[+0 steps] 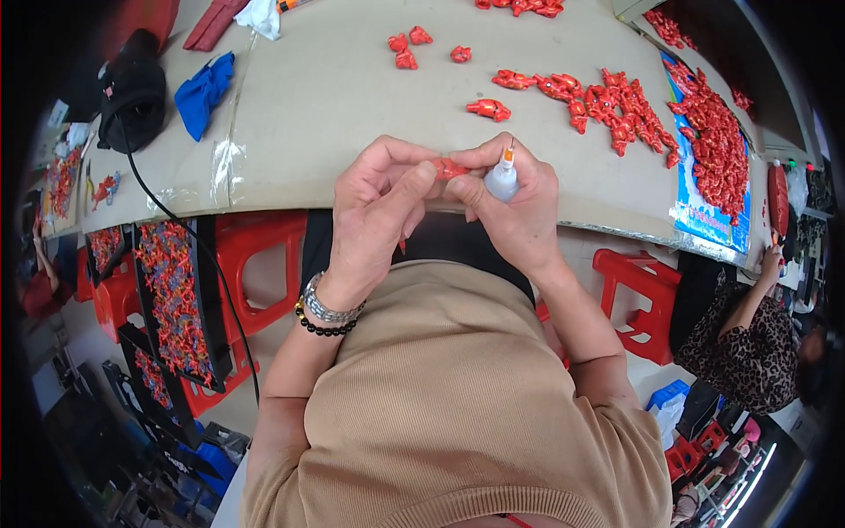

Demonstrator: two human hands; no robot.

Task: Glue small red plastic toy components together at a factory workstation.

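Over the table's near edge, my left hand [380, 198] pinches a small red plastic figure part [448, 168] between thumb and fingertips. The fingertips of my right hand [519, 198] meet the same part from the other side. Held in the right palm is a small white squeeze bottle [503, 180] with an orange-based needle tip pointing up and away. A bit of red shows below the left fingers, too small to name. Beyond my hands lies a single red part [488, 109] on the table, with a loose group of red parts [607, 104] to its right.
A larger heap of red pieces [715, 145] covers a blue printed sheet at the right. Blue cloth [204, 95] and a black cap [134, 92] lie at the left, with a black cable [172, 216] hanging down. Red stools [641, 304] stand below the table; another person [748, 343] sits at the right.
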